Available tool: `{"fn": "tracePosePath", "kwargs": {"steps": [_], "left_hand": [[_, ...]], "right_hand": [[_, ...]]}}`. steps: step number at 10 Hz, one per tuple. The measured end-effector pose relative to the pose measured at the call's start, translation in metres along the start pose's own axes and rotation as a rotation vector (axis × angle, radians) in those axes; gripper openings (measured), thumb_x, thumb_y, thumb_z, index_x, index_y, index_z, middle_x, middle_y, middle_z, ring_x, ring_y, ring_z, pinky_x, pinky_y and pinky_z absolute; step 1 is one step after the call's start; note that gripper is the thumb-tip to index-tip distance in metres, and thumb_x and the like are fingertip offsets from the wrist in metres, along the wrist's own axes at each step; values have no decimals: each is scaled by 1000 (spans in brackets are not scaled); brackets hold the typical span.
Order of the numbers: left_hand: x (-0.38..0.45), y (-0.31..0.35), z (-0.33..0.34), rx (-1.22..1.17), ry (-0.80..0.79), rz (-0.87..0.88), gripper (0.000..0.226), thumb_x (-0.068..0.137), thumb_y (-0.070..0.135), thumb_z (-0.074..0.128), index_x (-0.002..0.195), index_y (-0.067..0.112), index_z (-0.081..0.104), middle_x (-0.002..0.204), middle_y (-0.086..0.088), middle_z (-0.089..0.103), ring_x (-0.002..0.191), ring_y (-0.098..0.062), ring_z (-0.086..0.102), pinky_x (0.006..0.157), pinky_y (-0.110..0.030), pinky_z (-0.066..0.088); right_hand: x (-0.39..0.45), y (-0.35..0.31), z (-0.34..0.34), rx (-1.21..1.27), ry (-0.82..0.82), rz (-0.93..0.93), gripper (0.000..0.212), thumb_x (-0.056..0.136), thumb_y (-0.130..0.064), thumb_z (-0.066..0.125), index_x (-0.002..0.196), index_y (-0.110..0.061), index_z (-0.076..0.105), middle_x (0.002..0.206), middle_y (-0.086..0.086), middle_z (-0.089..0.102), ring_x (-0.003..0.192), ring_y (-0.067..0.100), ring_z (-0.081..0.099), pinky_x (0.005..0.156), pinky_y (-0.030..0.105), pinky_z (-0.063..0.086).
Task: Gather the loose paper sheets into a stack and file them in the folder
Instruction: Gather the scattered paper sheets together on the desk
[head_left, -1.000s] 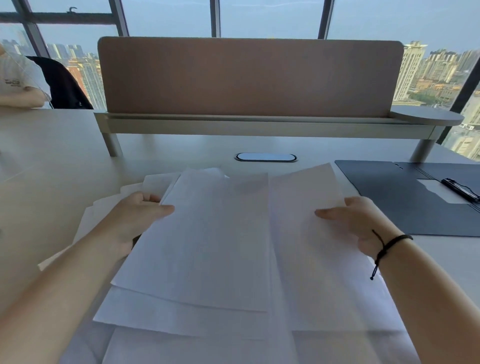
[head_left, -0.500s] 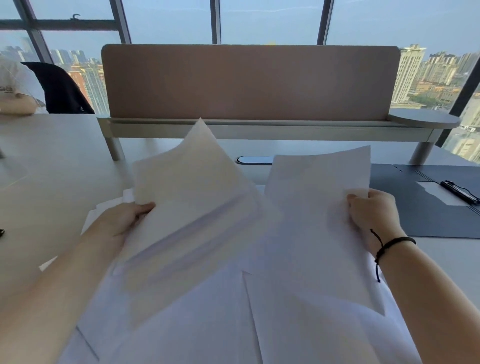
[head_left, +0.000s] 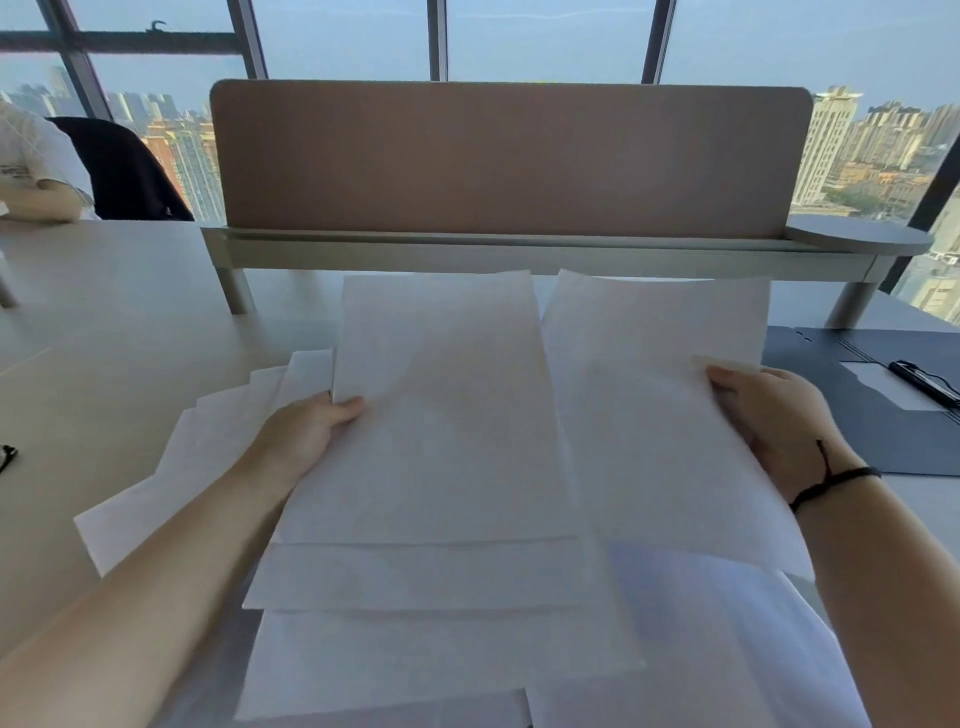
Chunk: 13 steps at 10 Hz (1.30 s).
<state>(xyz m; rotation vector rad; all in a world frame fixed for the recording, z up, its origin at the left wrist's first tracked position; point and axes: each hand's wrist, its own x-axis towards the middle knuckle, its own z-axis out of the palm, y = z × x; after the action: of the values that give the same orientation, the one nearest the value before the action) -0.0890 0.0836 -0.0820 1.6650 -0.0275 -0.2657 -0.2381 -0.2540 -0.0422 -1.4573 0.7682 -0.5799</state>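
Looking from the far left, I see another person's arm and pale sleeve (head_left: 31, 171) resting on the desk (head_left: 104, 322), with a dark chair (head_left: 124, 171) behind it. A small black object (head_left: 8, 457) sits at the desk's left edge, cut off, and I cannot tell what it is. Fanned loose sheets (head_left: 218, 447) lie flat beside my left forearm, their corners staggered; I can't count them reliably since they overlap.

My left hand (head_left: 306, 436) pinches the left edge of a raised bundle of sheets (head_left: 441, 415), thumb on top and fingers hidden underneath. At least three stepped lower edges show in that bundle. More sheets lie beneath it, running out of the bottom of the view.

A brown divider panel (head_left: 509, 156) stands across the desk behind the paper, on two grey legs, with windows and city buildings beyond. The lifted paper hides the desk between me and the panel.

My right hand (head_left: 774, 415), with a black cord (head_left: 831, 478) at the wrist, grips the right edge of a separate lifted sheet (head_left: 660, 395), fingers curled over it. This sheet stands just beside the left bundle.

At far right one dark folder (head_left: 852, 415) lies open on the desk, with a black clip (head_left: 924, 384) and a white slip (head_left: 883, 384) on it, partly cut off by the frame.
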Motion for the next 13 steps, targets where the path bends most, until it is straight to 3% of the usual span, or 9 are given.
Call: {"fn": "tracePosePath", "kwargs": {"steps": [1, 2, 4, 6, 7, 9, 11, 12, 13], "left_hand": [[2, 0, 1, -134, -48, -28, 16, 98, 8, 52, 99, 9, 68, 65, 4, 76, 55, -9, 71, 53, -16, 56], [0, 3, 4, -108, 9, 43, 15, 95, 12, 58, 90, 16, 71, 80, 0, 76, 64, -11, 71, 72, -25, 56], [-22, 2, 16, -113, -27, 138, 19, 94, 10, 61, 110, 6, 68, 101, -12, 74, 89, -30, 69, 87, -44, 53], [-12, 5, 3, -72, 15, 189, 44, 89, 0, 65, 129, 17, 54, 106, -13, 71, 90, -33, 70, 78, -43, 58], [12, 8, -28, -221, 47, 170, 37, 91, -3, 58, 124, 13, 59, 88, -1, 79, 72, -17, 75, 61, -29, 61], [35, -4, -69, -364, 61, -30, 20, 94, 14, 58, 114, 15, 64, 86, 5, 77, 56, -9, 73, 54, -25, 61], [31, -10, -65, -288, 20, -95, 18, 95, 23, 58, 109, 14, 63, 59, 9, 74, 48, 0, 68, 51, -16, 55], [36, -11, -69, -305, 47, -109, 60, 77, 40, 74, 126, 5, 61, 55, 11, 71, 44, 2, 64, 49, -13, 52], [22, -1, -55, -300, 19, -162, 22, 91, 26, 64, 103, 8, 67, 53, 3, 72, 40, -7, 66, 40, -18, 54]], "right_hand": [[-10, 3, 11, -23, -101, 39, 14, 90, -12, 69, 101, -3, 73, 86, 11, 75, 59, 21, 69, 73, 37, 61], [-31, 8, 34, -37, -229, 53, 9, 93, -12, 66, 90, -5, 70, 59, 0, 73, 42, 11, 65, 45, 21, 56], [-68, 19, 65, 121, -644, 200, 24, 99, 1, 50, 102, -6, 73, 83, 10, 79, 67, 23, 74, 66, 37, 63], [-48, 23, 60, -503, -474, -273, 17, 97, -31, 57, 107, -26, 70, 89, -15, 75, 78, 11, 68, 78, 33, 48], [-30, 21, 41, -939, -259, -314, 73, 78, -70, 63, 135, -25, 55, 128, -4, 65, 117, 21, 61, 91, 35, 47], [-31, 12, 22, -1298, -299, -125, 136, 28, -89, 71, 141, -20, 38, 131, 10, 49, 103, 28, 55, 92, 39, 52], [-31, 9, 25, -1123, -293, -88, 141, 41, -46, 99, 155, -31, 17, 136, 14, 31, 75, 23, 55, 79, 30, 46], [-25, 7, 21, -947, -269, -92, 132, 51, -25, 99, 156, -27, 19, 143, 14, 42, 99, 28, 52, 80, 32, 44], [-13, 8, 15, -757, -183, -66, 114, 57, -15, 97, 153, -20, 36, 146, 13, 46, 122, 31, 54, 92, 39, 50]]}}
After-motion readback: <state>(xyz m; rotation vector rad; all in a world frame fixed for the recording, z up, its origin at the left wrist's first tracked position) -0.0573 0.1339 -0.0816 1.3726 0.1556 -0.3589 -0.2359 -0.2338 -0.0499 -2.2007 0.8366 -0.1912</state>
